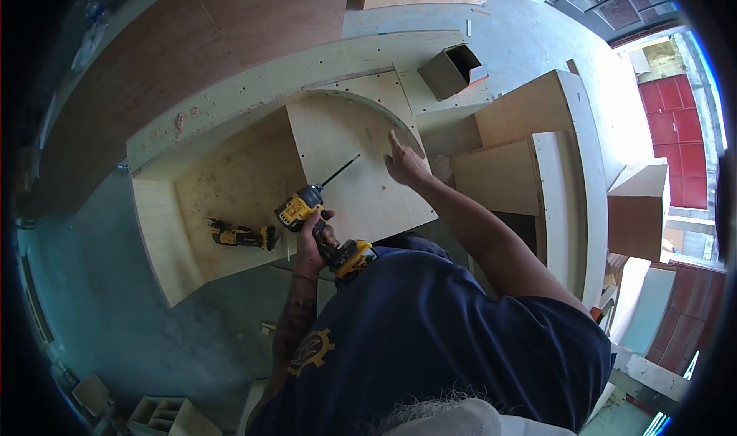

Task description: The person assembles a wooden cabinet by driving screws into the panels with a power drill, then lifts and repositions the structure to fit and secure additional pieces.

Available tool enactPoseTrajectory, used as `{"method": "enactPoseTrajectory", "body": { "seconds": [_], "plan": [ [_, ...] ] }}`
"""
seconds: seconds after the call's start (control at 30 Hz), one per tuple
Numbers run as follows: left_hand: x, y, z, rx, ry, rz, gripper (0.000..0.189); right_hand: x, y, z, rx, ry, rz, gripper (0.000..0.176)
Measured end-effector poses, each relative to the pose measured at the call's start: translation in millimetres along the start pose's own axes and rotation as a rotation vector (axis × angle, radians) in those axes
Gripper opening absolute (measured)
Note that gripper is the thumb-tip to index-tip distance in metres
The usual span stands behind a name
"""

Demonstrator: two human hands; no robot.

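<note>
My left hand [311, 246] is wrapped round the grip of a yellow and black cordless drill [302, 208] with a long thin bit. The bit points up and to the right above a light plywood panel [345, 160]. Over that panel's right side is my right hand [407, 163], its index finger stretched out towards the curved edge strip [384, 113]; nothing shows in it. A second yellow and black power tool [242, 236] lies in the open wooden compartment left of the panel.
A grey rectangular box [453, 71] sits on the ledge beyond the panel. Wooden cabinet carcasses [499, 175] stand to the right. A large brown board [153, 75] curves along the upper left. A small divided wooden box [165, 415] is on the floor at lower left.
</note>
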State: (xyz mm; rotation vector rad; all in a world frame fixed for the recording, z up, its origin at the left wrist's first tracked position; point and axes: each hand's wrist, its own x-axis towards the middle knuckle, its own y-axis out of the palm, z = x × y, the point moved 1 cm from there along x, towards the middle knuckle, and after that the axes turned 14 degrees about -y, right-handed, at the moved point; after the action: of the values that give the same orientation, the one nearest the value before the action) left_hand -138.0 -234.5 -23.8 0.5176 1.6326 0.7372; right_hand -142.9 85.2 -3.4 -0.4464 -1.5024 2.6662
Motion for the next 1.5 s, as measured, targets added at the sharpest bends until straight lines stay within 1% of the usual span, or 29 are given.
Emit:
{"method": "enactPoseTrajectory", "body": {
  "seconds": [0.03, 0.07, 0.13, 0.17, 0.23, 0.27, 0.33, 0.37, 0.4, 0.47, 0.5, 0.6, 0.63, 0.7, 0.73, 0.8, 0.83, 0.9, 0.93, 1.0, 1.03, 1.07, 1.13, 1.2, 1.27, 1.33, 1.37, 1.43, 1.5],
  "plan": [
    [-5.9, -1.1, -0.1, -0.002, -0.003, -0.002, 0.041, 11.8, -4.8, 5.2, -0.079, 0.085, 0.046, 0.078],
    [-10.5, -3.3, 0.5, 0.007, 0.003, -0.011, 0.041, 27.1, -1.1, -1.3, -0.035, 0.157, 0.05, 0.068],
    [-18.8, -8.0, 1.8, 0.037, 0.03, -0.001, 0.041, 59.8, 49.8, -59.9, -0.009, 0.188, 0.077, 0.054],
    [-24.6, -8.3, 2.2, 0.04, 0.033, -0.007, 0.041, 58.8, 52.6, -53.3, -0.002, 0.185, 0.077, 0.054],
    [-37.5, -6.5, 5.8, 0.034, 0.09, -0.018, 0.04, 47.2, 47.2, -31.4, -0.009, 0.224, -0.142, 0.042],
    [-41.7, -7.3, 7.5, 0.03, 0.094, -0.018, 0.04, 40.7, 43.5, -21.0, -0.011, 0.219, -0.14, 0.042],
    [-49.8, -11.6, 10.2, 0.013, 0.134, -0.024, 0.039, 24.1, 40.8, -1.9, 0.002, 0.083, -0.147, 0.035],
    [-51.8, -14.6, 11.0, 0.012, 0.138, -0.022, 0.039, 16.5, 53.5, -1.7, -0.006, 0.003, -0.181, 0.036],
    [-53.8, -18.2, 12.3, 0.052, 0.155, -0.05, 0.038, 6.2, 57.1, 3.7, -0.007, -0.001, -0.182, 0.036],
    [-56.2, -19.5, 13.0, 0.092, 0.178, -0.074, 0.037, -5.3, 61.1, 12.0, 0.218, -0.093, -0.169, 0.039],
    [-58.4, -18.0, 13.4, 0.096, 0.184, -0.081, 0.037, -2.9, 60.1, 13.5, 0.217, -0.1, -0.17, 0.039],
    [-60.9, -13.8, 13.4, 0.093, 0.177, -0.087, 0.036, 10.8, 58.4, 16.7, 0.065, -0.002, -0.334, 0.056],
    [-60.4, -12.3, 13.1, 0.084, 0.158, -0.081, 0.035, 21.5, 55.6, 15.5, 0.071, -0.005, -0.336, 0.056],
    [-61.4, -7.9, 12.4, 0.096, 0.162, -0.077, 0.034, 43.2, 50.6, 11.8, 0.085, 0.201, -0.078, 0.071],
    [-62.2, -5.7, 13.2, 0.104, 0.159, -0.069, 0.033, 45.4, 50.2, 14.5, 0.091, 0.194, -0.074, 0.071],
    [-65.5, 0.3, 14.3, 0.109, 0.182, -0.086, 0.031, 47.3, 45.0, 25.0, 0.063, 0.113, 0.071, 0.065],
    [-66.9, 2.7, 15.9, 0.094, 0.207, -0.098, 0.03, 43.7, 49.1, 29.9, 0.066, 0.11, 0.079, 0.065],
    [-71.7, 2.5, 21.0, 0.052, 0.242, -0.122, 0.029, 31.8, 64.1, 43.8, 0.104, -0.241, -0.004, 0.048],
    [-75.1, 0.9, 23.5, 0.062, 0.281, -0.147, 0.029, 24.4, 69.8, 47.9, 0.102, -0.262, 0.02, 0.048],
    [-80.0, -3.2, 24.6, 0.04, 0.341, -0.182, 0.028, 10.8, 62.1, 58.6, 0.488, -0.008, 0.051, 0.037],
    [-82.4, -5.9, 25.3, 0.048, 0.363, -0.188, 0.027, 10.5, 74.2, 48.8, 0.8, 0.198, 0.081, 0.038],
    [-84.0, -7.1, 26.9, 0.055, 0.385, -0.195, 0.026, 11.8, 85.7, 31.2, 0.784, 0.185, 0.117, 0.038],
    [-85.0, -7.6, 28.0, 0.058, 0.417, -0.223, 0.024, 12.2, 104.4, 0.9, 1.664, 0.762, 0.112, 0.037],
    [-84.4, -9.7, 28.2, 0.048, 0.453, -0.245, 0.023, 4.8, 89.8, 9.3, 1.679, 0.783, 0.135, 0.034],
    [-81.7, -9.8, 27.9, 0.244, 0.482, -0.271, 0.02, -1.9, 70.1, 17.4, 1.686, 0.803, 0.151, 0.031],
    [-79.0, -8.8, 32.3, 0.272, 0.528, -0.291, 0.019, -5.0, 59.5, 20.4, 1.779, 0.548, 0.268, 0.025],
    [-78.0, -6.5, 35.2, 0.308, 0.523, -0.304, 0.019, -4.7, 57.9, 24.6, 1.76, 0.559, 0.279, 0.025],
    [-71.2, -5.4, 39.5, 0.391, 0.517, -0.317, 0.02, -1.2, 52.7, 26.8, 1.644, 0.485, 0.168, 0.02],
    [-72.1, 2.9, 43.9, 0.382, 0.513, -0.289, 0.02, 1.3, 51.8, 25.8, 1.666, 0.436, 0.142, 0.018]
  ]
}}
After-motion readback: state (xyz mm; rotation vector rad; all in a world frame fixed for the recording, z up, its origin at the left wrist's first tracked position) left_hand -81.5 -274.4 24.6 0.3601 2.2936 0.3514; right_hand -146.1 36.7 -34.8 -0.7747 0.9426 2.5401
